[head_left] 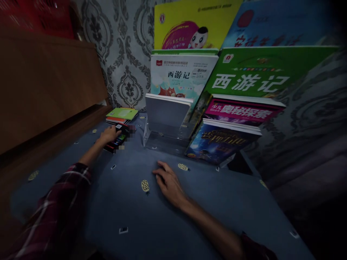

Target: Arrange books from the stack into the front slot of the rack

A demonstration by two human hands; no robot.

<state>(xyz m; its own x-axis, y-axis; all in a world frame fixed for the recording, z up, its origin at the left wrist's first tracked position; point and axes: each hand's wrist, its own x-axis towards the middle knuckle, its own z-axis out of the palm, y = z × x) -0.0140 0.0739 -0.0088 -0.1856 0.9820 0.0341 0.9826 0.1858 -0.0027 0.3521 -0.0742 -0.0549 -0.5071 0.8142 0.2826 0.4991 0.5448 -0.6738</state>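
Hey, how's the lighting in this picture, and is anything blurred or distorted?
Head view: dim throughout, darkest at the right edge; head view: large green book stretched toward its upper right corner; head view: blocky pixels hide part of the dark item at the left hand.

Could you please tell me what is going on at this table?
A person in plaid sleeves has the left hand on a dark item, apparently a book, lying on the blue cloth beside a small pile. The right hand is palm down over the cloth, holding nothing. Ahead and to the right, books stand in two columns, with a clear rack showing at the foot of the left one.
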